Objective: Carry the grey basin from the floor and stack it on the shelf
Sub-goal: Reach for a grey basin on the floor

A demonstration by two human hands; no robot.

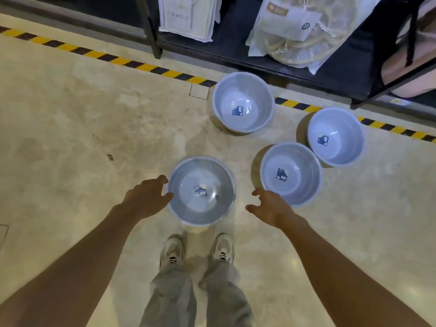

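Several grey basins stand upright on the floor, each with a small label inside. The nearest basin [201,210] sits just ahead of my feet. My left hand [147,197] is at its left rim with fingers spread, touching or nearly touching it. My right hand [269,205] hovers open a little to the right of that basin, apart from its rim, and overlaps the near edge of a second basin [291,173]. Two more basins [243,102] [336,136] stand further off, near the dark metal shelf [259,64] at the top.
A yellow-and-black hazard stripe [118,60] runs across the floor in front of the shelf. The bottom shelf level holds plastic-wrapped goods [295,31] and a white package [188,17]. A pink item [410,64] sits at the right. My shoes [172,251] stand behind the nearest basin.
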